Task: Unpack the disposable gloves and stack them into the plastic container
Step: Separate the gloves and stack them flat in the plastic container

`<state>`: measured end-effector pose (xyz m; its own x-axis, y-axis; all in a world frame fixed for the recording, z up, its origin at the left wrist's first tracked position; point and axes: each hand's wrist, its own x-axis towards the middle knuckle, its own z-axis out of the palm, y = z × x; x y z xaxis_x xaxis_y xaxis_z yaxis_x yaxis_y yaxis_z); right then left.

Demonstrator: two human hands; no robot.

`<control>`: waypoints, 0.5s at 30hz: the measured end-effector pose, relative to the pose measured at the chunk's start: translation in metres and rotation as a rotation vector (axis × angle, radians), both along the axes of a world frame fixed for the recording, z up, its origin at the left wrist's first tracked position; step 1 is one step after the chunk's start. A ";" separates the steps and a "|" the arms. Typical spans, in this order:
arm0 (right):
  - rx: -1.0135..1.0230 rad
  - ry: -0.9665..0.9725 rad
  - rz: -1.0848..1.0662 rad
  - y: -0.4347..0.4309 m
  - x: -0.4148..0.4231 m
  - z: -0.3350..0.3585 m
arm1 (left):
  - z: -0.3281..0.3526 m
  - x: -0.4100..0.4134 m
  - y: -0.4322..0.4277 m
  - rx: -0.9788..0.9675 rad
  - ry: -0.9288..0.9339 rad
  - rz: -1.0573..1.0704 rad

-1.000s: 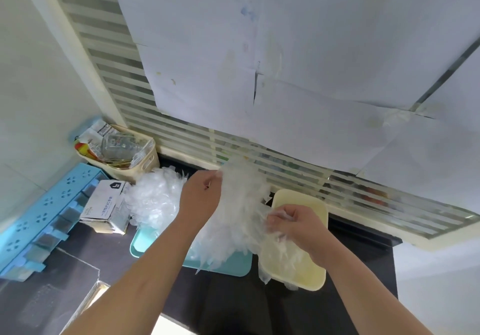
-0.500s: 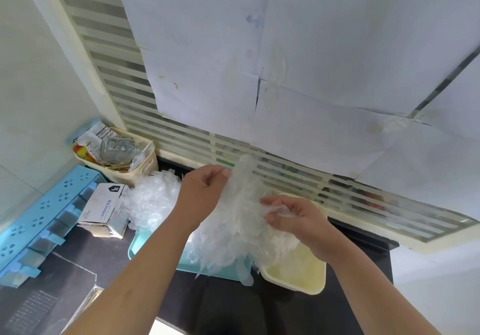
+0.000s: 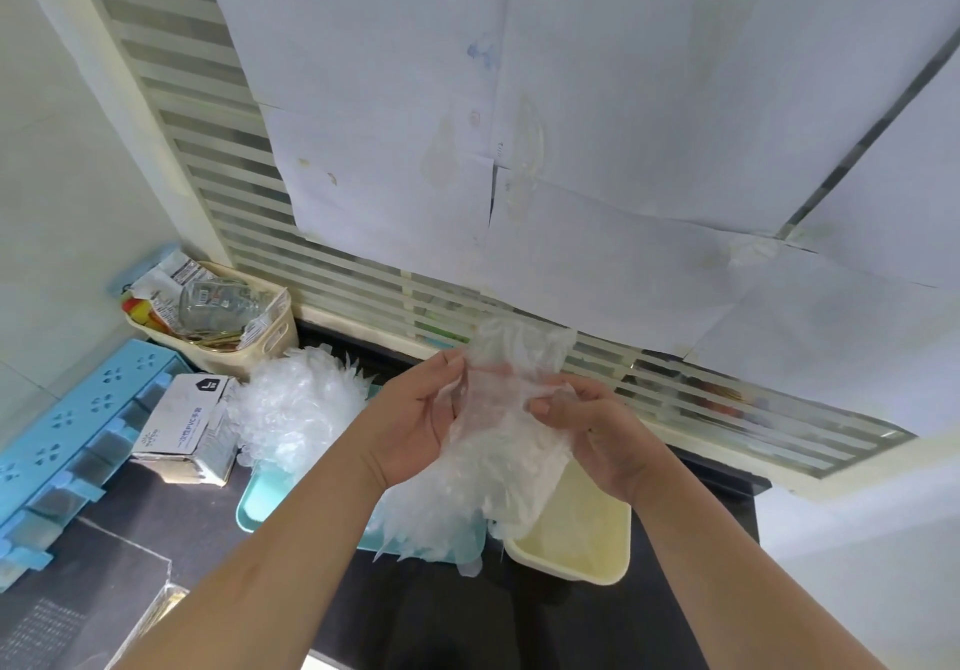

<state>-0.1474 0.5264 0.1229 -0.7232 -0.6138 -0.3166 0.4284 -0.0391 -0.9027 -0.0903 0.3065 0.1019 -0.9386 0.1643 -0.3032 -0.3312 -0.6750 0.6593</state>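
Above the left part of the cream plastic container (image 3: 587, 539), the two hands hold up a limp bunch of clear disposable gloves (image 3: 511, 440)\: the left hand (image 3: 415, 420) curls its fingers and thumb round the bunch's upper left edge, and the right hand (image 3: 597, 435) pinches its right side with bent fingers. The lower end of the bunch hangs down over the container's left rim. Just left of the container, touching or nearly touching it, lies a teal tray (image 3: 254, 505), and a second heap of loose gloves (image 3: 301, 404) rests on the tray's far end. Further left of the container stands an opened white glove box (image 3: 187, 425), behind it a beige basket (image 3: 270, 347) with wrappers, and farthest left a light blue rack (image 3: 78, 435). The container sits on a dark worktop (image 3: 441, 612)
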 end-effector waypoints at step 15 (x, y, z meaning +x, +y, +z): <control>0.514 0.233 -0.169 0.051 -0.005 -0.025 | -0.024 -0.018 0.037 -0.450 -0.075 -0.132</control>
